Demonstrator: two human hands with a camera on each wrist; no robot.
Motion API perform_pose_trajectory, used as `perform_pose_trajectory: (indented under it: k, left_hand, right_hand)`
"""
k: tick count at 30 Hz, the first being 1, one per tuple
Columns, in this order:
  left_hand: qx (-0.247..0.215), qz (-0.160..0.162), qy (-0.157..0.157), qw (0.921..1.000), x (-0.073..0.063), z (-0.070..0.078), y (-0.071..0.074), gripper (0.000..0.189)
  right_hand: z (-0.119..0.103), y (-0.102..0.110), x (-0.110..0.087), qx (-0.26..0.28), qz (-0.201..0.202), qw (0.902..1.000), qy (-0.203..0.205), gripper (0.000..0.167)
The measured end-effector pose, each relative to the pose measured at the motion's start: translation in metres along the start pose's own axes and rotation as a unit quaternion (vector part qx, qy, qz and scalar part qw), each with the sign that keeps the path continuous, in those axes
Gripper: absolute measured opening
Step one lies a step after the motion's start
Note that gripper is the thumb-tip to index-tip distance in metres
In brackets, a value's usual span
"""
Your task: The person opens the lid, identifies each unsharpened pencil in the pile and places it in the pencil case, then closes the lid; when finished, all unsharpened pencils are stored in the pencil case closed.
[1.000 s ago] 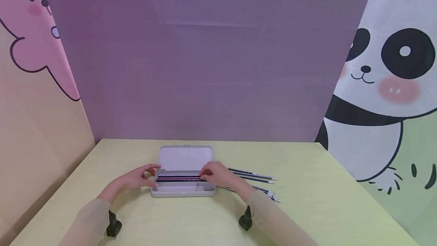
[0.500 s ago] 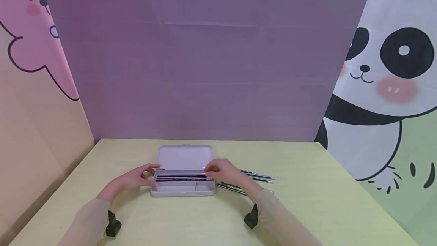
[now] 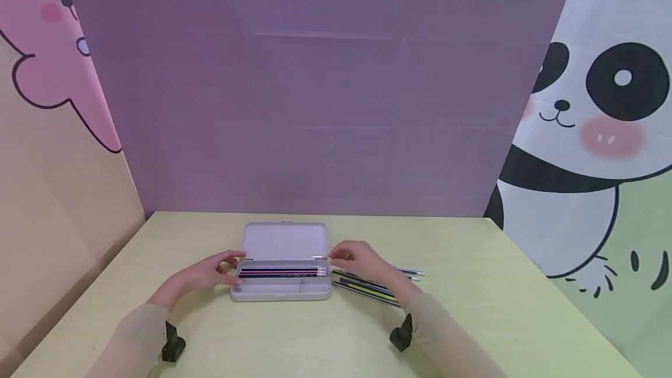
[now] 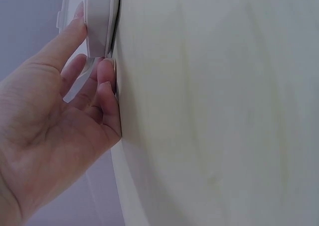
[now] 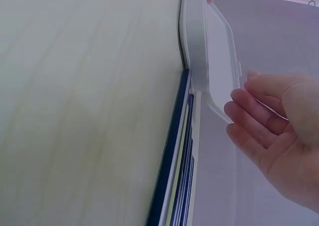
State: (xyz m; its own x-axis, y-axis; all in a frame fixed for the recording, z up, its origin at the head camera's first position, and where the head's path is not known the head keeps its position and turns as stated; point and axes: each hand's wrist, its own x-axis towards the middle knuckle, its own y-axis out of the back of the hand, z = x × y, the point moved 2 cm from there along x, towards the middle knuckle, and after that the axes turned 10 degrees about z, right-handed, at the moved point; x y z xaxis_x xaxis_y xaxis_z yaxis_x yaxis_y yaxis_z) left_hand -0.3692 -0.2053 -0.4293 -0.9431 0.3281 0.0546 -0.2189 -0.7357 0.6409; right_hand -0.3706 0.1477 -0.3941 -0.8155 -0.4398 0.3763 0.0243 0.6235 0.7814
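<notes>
A white pencil case [image 3: 266, 296] lies on the table, its lid [image 3: 284, 240] folded back. Several dark striped pencils [image 3: 280, 273] lie side by side in its rear compartment; no pencils show in the front ones. My left hand [image 3: 207, 273] holds the case by its left end, and the left wrist view has the thumb on the case [image 4: 99, 22] with the other fingers curled near its end. Just off the right end of the case is my right hand [image 3: 362, 258], fingers loosely bent, holding nothing. Loose pencils [image 3: 367, 291] lie below it, partly hidden by the forearm.
The pale wooden table [image 3: 283, 337] extends around the case. A purple backdrop [image 3: 315, 104] stands behind its far edge. In the right wrist view the loose pencils [image 5: 174, 151] lie bunched against the case's end.
My right hand has drawn back rightward from over the pencils in the case to beyond its right end, uncovering their eraser ends. The left hand stays on the case.
</notes>
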Motion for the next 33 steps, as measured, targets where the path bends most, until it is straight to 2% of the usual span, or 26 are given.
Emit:
perform_pose_trajectory:
  k: [13,21,33]
  left_hand:
    - [0.001,0.001,0.005,1.0,-0.001,0.001,0.0,0.074]
    - [-0.004,-0.002,-0.004,1.0,0.0,0.001,0.001,0.072]
    - [0.001,-0.007,-0.003,1.0,-0.001,0.001,0.002,0.074]
  right_hand:
    - [0.012,0.02,-0.018,-0.004,0.01,0.9999,-0.008,0.021]
    - [0.021,0.033,-0.03,-0.017,0.017,0.9996,-0.017,0.021]
    - [0.031,0.049,-0.053,-0.026,0.0,0.9996,-0.007,0.018]
